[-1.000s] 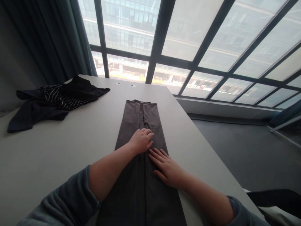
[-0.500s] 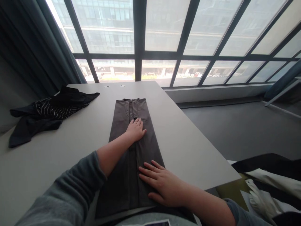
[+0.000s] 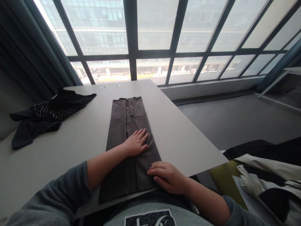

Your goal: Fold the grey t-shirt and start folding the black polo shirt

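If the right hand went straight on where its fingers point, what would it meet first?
The right hand would cross the brown-gray garment, then probably meet the left forearm; the forearm's clearance above is unclear.

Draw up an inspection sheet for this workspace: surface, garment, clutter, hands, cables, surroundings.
Surface: white table, two small discs near its far edge.
Garment: grey-brown garment laid lengthwise.
Clutter: dark clothes heaped on the table's left; black and white fabric off its right side.
Hands: left hand flat on the garment; right hand at its right edge, grip unclear.
Cables: nothing seen.
Surroundings: dark-framed windows, curtain at left.
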Demonstrator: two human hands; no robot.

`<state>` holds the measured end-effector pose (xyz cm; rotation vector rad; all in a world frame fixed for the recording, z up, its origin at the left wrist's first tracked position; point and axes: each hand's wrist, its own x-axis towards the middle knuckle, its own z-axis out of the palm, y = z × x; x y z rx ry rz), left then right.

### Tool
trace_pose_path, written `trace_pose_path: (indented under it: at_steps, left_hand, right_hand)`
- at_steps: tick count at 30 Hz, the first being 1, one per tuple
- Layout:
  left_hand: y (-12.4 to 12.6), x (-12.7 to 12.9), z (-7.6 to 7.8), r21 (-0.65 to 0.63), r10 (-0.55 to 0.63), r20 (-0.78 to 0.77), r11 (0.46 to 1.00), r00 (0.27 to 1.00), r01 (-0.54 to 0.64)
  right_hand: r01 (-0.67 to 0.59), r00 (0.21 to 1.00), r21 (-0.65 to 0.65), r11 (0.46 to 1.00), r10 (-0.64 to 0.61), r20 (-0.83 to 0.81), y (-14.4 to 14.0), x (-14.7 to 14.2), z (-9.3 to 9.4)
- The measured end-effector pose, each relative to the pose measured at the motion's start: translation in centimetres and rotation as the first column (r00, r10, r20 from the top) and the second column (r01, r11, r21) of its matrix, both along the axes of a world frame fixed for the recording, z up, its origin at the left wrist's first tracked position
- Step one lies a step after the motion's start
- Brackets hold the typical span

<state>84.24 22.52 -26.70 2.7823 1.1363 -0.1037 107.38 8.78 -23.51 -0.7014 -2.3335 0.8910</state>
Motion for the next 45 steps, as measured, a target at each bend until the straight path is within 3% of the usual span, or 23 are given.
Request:
trace_pose_path:
  at_steps: [3,8,13,17,22,27,31,34,38,41,45]
  left_hand:
    - [-4.8,-0.9,0.5,-0.031,-0.093,0.022,0.995,0.995,0.093]
    - [-11.1,-1.9,1.0,-0.093,-0.119,0.083,0.988,0.989,0.126]
    - [-14.0,-2.5,1.5,-0.123,-0.042,0.134,0.991,0.99,0.058]
    - [-15.3,-3.3,1.7,-0.158,0.006,0.142,0.987,0.99,0.017]
    - [-16.6,-4.5,3.0,-0.176,-0.02,0.192,0.983,0.981,0.054]
    - [-14.2,-3.7,4.6,-0.117,0.017,0.319,0.993,0.948,0.021]
    - [-10.8,-1.5,3.5,0.037,0.088,0.182,0.995,0.979,-0.096]
    - [-10.4,-0.7,1.8,0.034,0.148,0.024,0.988,0.989,-0.148]
    - [-12.9,-1.8,0.7,-0.027,0.083,-0.021,0.996,0.996,-0.083]
    - [-14.7,-3.4,1.5,-0.081,-0.01,0.004,0.997,1.0,0.01]
    - [-14.9,-4.5,3.1,-0.095,-0.097,0.126,0.989,0.987,0.11]
  right_hand:
    - [0.173,0.981,0.012,0.985,-0.171,-0.089,-0.3,0.4,0.2]
    - [0.303,0.951,0.049,0.952,-0.3,-0.072,-0.4,0.2,-0.2]
    - [0.375,0.886,0.166,0.912,-0.406,0.224,0.7,0.1,-1.5]
    - [0.314,0.816,0.174,0.933,-0.359,0.454,0.8,0.6,-1.9]
    - [0.294,0.776,0.171,0.94,-0.339,0.531,-0.6,1.7,-1.8]
    - [0.298,0.765,0.217,0.929,-0.369,0.528,1.3,1.4,-0.8]
    - [0.311,0.708,0.264,0.913,-0.408,0.577,5.4,-0.6,-0.3]
    - [0.313,0.639,0.24,0.919,-0.391,0.663,7.5,-1.5,-1.0]
    - [0.325,0.595,0.222,0.919,-0.382,0.707,7.8,-0.9,-2.3]
    - [0.332,0.585,0.239,0.913,-0.398,0.707,7.2,-0.3,-2.6]
    - [0.33,0.609,0.277,0.902,-0.428,0.668,7.0,-0.6,-2.2]
